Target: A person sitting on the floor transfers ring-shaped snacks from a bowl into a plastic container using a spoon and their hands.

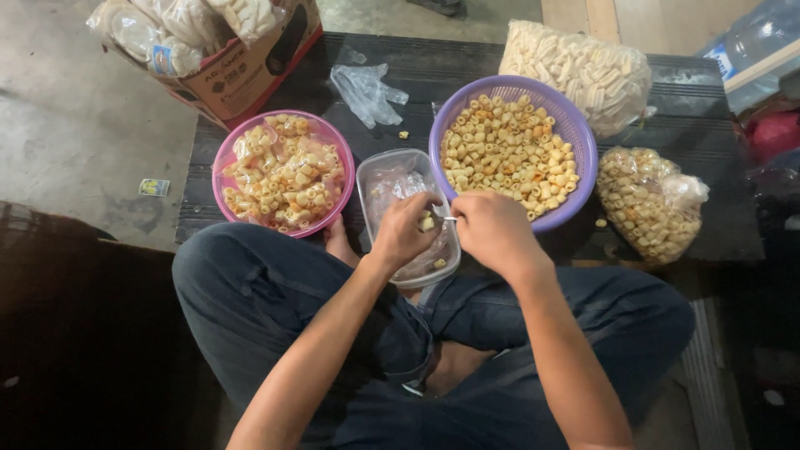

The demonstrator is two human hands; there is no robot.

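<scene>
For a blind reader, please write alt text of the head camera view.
A seated person's left hand and right hand pinch a small clear bag of ring snacks over a plastic box, between a pink bowl and a purple basket.

Purple basket [575, 125] perforated plastic; clear tub [375, 179] glossy plastic; snack bags [650, 200] thin shiny film; box [242, 79] matt cardboard.

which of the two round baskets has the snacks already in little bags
The pink basket, left of the hands; its snacks sit in small clear bags, while the purple basket holds them loose.
</scene>
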